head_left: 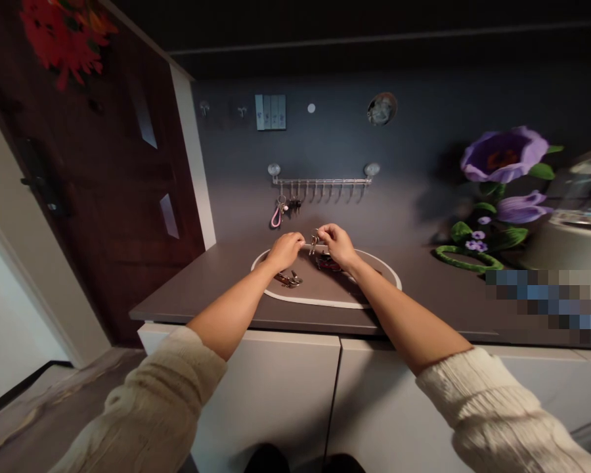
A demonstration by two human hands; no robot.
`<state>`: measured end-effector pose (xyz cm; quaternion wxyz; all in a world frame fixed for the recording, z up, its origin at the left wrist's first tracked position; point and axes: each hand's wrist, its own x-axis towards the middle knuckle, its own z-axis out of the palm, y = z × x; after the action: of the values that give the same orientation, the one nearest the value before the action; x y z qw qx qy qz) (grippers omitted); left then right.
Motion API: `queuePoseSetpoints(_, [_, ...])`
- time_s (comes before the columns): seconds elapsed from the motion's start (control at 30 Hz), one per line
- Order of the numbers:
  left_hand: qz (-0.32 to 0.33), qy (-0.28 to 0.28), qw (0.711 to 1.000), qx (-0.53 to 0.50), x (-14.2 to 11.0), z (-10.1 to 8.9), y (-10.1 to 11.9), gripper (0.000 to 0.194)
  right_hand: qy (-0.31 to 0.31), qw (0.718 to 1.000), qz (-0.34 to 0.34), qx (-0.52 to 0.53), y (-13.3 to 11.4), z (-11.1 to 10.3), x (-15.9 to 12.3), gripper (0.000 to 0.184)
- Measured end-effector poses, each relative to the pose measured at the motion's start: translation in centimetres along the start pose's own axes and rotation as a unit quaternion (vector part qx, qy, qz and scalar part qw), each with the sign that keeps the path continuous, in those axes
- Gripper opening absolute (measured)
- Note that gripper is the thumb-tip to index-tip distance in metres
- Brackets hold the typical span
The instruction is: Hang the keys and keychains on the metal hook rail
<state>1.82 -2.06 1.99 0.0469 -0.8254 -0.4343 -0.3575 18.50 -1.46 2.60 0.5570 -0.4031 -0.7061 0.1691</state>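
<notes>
My right hand (337,244) pinches a small bunch of keys (314,245) by its ring, and the keys dangle over the tray. Just left of it, my left hand (284,250) has its fingertips pressed together; whatever they may hold is hidden. Beneath both hands lies an oval tray (315,303) with a white rim. On it, below my left hand, rests another bunch of metal keys (291,280). A dark and reddish bundle (328,263), too small to make out, sits partly behind my right hand.
On the wall behind, a hook rail (322,182) carries a pink strap keychain (276,215) and dark keys (295,205) at its left end. Purple artificial flowers (505,157) and a lamp-like object (566,240) stand right on the counter (187,282). A dark door (103,171) is left.
</notes>
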Motion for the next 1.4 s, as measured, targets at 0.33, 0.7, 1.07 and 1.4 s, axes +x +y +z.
queuePoseSetpoints(0.33, [-0.009,0.035,0.999,-0.004,0.0,0.5,0.1,0.022,0.025,1.0,0.001,0.019,1.2,0.1,1.0,0.016])
queuePoseSetpoints(0.7, [-0.013,0.041,0.999,-0.002,0.0,0.6,0.2,0.024,0.07,0.997,0.024,-0.028,-0.9,0.6,5.5,0.009])
queuePoseSetpoints(1.07, [-0.028,0.038,0.999,0.013,-0.1,0.3,0.4,0.024,0.165,0.977,0.05,-0.125,-2.9,1.8,11.0,0.018])
queuePoseSetpoints(1.4, [-0.02,0.045,0.999,0.006,-0.1,0.7,0.1,0.023,0.19,0.964,0.08,-0.167,-3.0,3.0,11.9,0.024])
